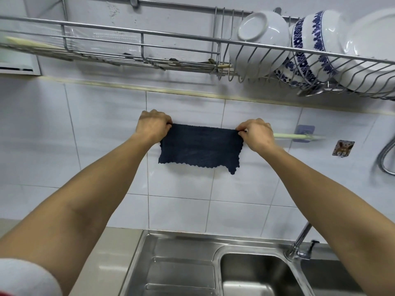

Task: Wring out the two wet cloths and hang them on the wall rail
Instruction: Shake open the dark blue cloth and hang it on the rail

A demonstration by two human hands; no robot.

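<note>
While the left hand (152, 127) and right hand (256, 133) pinch its top corners, the dark blue cloth (199, 146) drapes on the wall rail (299, 136) extending toward 3 o'clock; no second cloth shows, presumably left.

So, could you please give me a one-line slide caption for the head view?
Both hands, left and right, stretch a dark blue cloth along the wall rail above the sink.

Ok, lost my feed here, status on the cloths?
Both hands, left and right, pinch the dark cloth's top corners, spread flat at the rail. Second cloth not in view. Nothing in the way.
</note>
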